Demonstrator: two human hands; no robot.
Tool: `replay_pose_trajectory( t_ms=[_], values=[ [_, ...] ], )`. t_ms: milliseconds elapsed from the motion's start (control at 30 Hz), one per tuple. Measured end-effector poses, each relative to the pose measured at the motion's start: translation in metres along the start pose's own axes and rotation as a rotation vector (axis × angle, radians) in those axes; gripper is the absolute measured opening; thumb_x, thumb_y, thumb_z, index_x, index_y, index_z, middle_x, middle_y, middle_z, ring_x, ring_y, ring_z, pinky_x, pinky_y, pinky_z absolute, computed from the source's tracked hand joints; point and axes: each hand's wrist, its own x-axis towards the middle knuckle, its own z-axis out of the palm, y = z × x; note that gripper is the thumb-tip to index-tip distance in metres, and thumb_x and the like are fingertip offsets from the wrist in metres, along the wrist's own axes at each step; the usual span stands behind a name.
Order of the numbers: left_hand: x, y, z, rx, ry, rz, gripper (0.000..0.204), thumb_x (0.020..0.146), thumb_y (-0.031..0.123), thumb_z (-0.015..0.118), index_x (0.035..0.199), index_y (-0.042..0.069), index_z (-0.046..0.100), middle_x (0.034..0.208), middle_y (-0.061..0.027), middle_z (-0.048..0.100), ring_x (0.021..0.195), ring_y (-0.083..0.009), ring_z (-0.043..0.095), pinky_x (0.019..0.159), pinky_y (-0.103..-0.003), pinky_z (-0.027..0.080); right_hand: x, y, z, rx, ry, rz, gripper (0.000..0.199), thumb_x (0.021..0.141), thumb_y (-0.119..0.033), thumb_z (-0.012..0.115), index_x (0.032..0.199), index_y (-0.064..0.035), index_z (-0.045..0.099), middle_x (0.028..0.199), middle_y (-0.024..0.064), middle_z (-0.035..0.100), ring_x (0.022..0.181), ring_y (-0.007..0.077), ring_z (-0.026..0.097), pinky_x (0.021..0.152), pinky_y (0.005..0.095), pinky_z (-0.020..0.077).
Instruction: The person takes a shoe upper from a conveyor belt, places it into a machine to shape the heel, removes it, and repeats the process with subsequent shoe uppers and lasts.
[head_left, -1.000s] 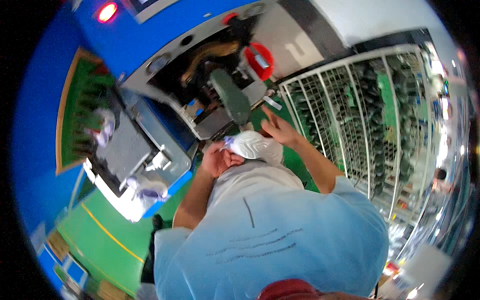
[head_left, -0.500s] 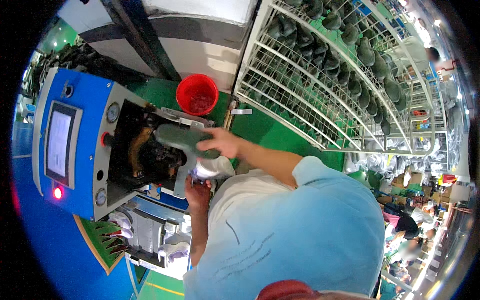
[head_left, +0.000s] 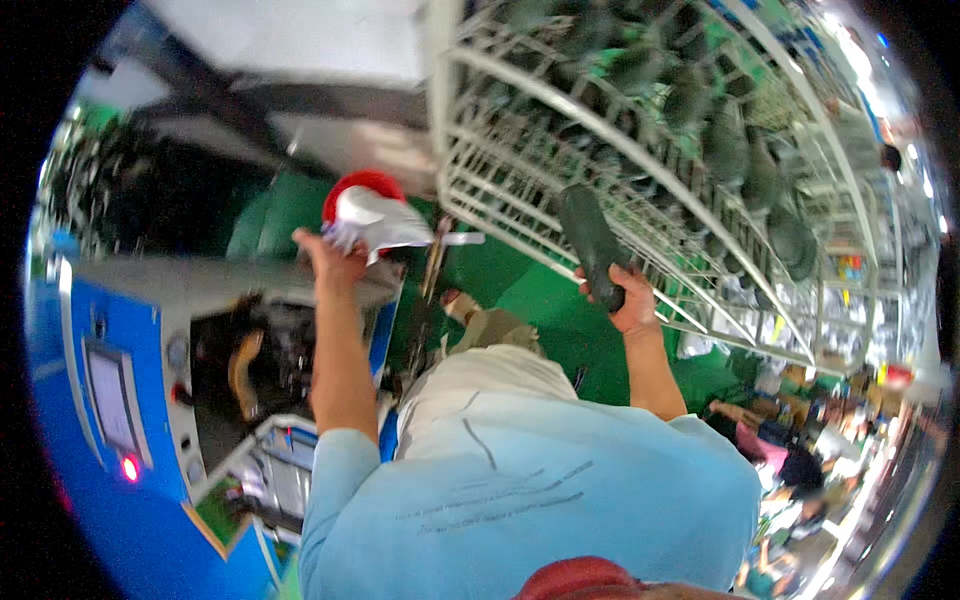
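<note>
My right hand is closed around one end of a dark green shoe last. The last points away from me, beside the front of a white wire rack. Out to the left, my left hand grips a white shoe upper with a purplish edge. This upper hangs above a red bucket and covers part of it. Motion blurs its outline, and the left fingertips are partly hidden behind it.
At the left stands a blue machine with a screen, a red light and a dark open bay. Many dark lasts fill the rack's tiers. Green floor lies between rack and machine. Other people sit at the far right.
My right hand has carried the shoe last from the machine's bay rightward to the rack. My left hand has moved away from me with the white upper, toward the bucket. The view has turned.
</note>
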Motion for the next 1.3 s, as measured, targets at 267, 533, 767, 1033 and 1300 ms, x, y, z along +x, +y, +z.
replay_pose_trajectory(
  t_ms=[267, 533, 767, 1033, 1300],
  values=[
    [-0.013, -0.013, 0.029, 0.071, -0.401, 0.123, 0.067, 0.095, 0.06, 0.057, 0.13, 0.003, 0.054, 0.127, -0.014, 0.059, 0.11, -0.0329, 0.058, 0.075, -0.046, 0.057, 0.053, -0.043, -0.071, 1.047, 0.002, -0.147, 0.057, 0.099, -0.043, 0.057, 0.134, 0.0021, 0.051, 0.111, 0.0219, 0.066, 0.077, 0.022, 0.067, 0.063, 0.0308, 0.0597],
    [-0.059, -0.021, 0.013, 0.21, -0.504, 0.108, 0.04, 0.099, 0.034, 0.062, 0.124, 0.003, 0.059, 0.112, -0.0135, 0.069, 0.091, -0.0279, 0.069, 0.074, -0.043, 0.061, 0.134, -0.073, -0.086, 0.951, 0.459, -0.209, 0.084, 0.103, -0.065, 0.033, 0.152, 0.0031, 0.027, 0.085, 0.0124, 0.061, 0.067, 0.0241, 0.062, 0.057, 0.0342, 0.0567],
    [-0.13, -0.055, -0.009, 0.715, -0.467, 0.247, 0.034, 0.097, 0.026, 0.062, 0.111, -0.003, 0.07, 0.101, -0.0104, 0.072, 0.087, -0.0206, 0.068, 0.077, -0.035, 0.057, 0.099, 0.017, 0.041, 0.131, 0.046, 0.066, 0.071, 0.099, -0.067, 0.047, 0.122, -0.0017, 0.062, 0.1, 0.016, 0.068, 0.088, 0.0274, 0.067, 0.082, 0.0405, 0.0565],
    [-0.234, -0.023, -0.085, 1.131, -0.264, 0.123, 0.039, 0.094, 0.034, 0.069, 0.108, -0.001, 0.075, 0.091, -0.0051, 0.071, 0.085, -0.0138, 0.063, 0.08, -0.032, 0.052, 0.091, 0.143, 0.154, -0.433, -0.434, 0.791, 0.067, 0.101, -0.043, 0.06, 0.148, 0.003, 0.041, 0.114, 0.0212, 0.069, 0.101, 0.0284, 0.068, 0.083, 0.0415, 0.056],
    [-0.364, -0.045, -0.263, 0.932, 0.241, 0.162, 0.066, 0.082, 0.046, 0.077, 0.128, -0.001, 0.068, 0.117, -0.0205, 0.07, 0.111, -0.0278, 0.065, 0.102, -0.037, 0.047, 0.121, 0.162, 0.175, -0.665, -0.38, 0.687, 0.048, 0.104, -0.025, 0.053, 0.135, 0.0105, 0.045, 0.089, 0.0111, 0.06, 0.076, 0.0189, 0.061, 0.066, 0.0294, 0.052]
  ],
)
